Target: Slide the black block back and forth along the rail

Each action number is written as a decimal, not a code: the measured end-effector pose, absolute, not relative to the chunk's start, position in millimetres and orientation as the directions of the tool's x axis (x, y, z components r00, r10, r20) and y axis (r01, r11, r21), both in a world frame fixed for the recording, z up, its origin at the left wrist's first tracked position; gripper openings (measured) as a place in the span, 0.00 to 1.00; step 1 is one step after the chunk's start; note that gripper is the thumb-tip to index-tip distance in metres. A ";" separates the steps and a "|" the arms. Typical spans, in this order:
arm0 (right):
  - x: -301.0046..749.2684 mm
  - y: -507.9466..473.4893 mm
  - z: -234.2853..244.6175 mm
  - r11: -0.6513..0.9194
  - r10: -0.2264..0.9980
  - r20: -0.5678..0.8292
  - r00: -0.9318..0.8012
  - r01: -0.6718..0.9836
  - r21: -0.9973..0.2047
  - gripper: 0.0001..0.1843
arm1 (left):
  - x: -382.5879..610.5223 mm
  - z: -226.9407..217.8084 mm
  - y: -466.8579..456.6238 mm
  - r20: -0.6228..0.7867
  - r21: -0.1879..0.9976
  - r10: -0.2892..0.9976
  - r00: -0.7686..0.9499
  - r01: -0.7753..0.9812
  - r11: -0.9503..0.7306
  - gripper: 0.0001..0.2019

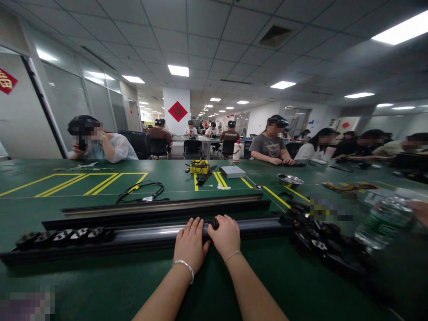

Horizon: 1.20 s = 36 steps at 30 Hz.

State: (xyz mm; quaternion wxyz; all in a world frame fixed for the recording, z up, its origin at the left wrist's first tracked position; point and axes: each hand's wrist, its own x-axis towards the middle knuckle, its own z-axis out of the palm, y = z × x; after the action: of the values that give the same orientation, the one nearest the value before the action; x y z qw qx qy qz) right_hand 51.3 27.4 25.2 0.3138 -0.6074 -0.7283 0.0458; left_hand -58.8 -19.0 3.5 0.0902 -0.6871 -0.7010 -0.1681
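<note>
A long black rail (143,235) with a silvery channel lies across the green table in front of me. My left hand (190,246) rests on its middle, fingers stretched out over the channel. Just beside it, my right hand (226,237) is closed around a small black module (215,223), mostly hidden by the fingers, at the rail. Several black socket-like modules (63,237) sit in a row at the rail's left end. More black modules (323,243) lie heaped past its right end. Behind it lies a second dark rail (160,206).
A black cable (140,191), a yellow box (199,166), a grey box (233,172) and a metal bowl (290,179) stand farther back. On the right is a clear water bottle (384,219), with another person's hand (420,211) near it. People sit across the table.
</note>
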 end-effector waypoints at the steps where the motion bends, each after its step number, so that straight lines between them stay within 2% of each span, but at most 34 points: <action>1: 51.4 27.7 24.9 0.256 0.913 0.402 -0.064 0.858 -0.446 0.19 | -58.8 3.6 -18.9 0.355 0.112 0.934 -0.040 0.994 0.000 0.27; 12: 59.7 29.5 19.2 0.267 0.900 0.433 -0.055 0.854 -0.446 0.19 | -59.0 2.2 -18.0 0.369 0.130 0.929 -0.042 0.991 -0.006 0.28; 21: 69.0 31.3 22.5 0.315 0.901 0.419 -0.113 0.834 -0.453 0.22 | -59.0 0.4 -17.3 0.401 0.135 0.915 -0.043 0.991 -0.013 0.27; 28: 68.8 31.8 21.7 0.315 0.900 0.422 -0.109 0.833 -0.456 0.18 | -59.2 -0.1 -16.5 0.398 0.136 0.916 -0.043 0.991 -0.012 0.27; 36: 71.6 32.9 21.2 0.337 0.897 0.420 -0.135 0.824 -0.455 0.22 | -58.7 0.2 -17.2 0.400 0.140 0.915 -0.052 0.990 -0.005 0.27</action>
State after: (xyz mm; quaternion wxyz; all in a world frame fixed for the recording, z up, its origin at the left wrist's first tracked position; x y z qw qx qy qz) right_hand 71.6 32.9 21.2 0.3230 -0.5729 -0.7512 0.0568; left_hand -58.7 -17.2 0.2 0.0966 -0.6817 -0.6987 -0.1946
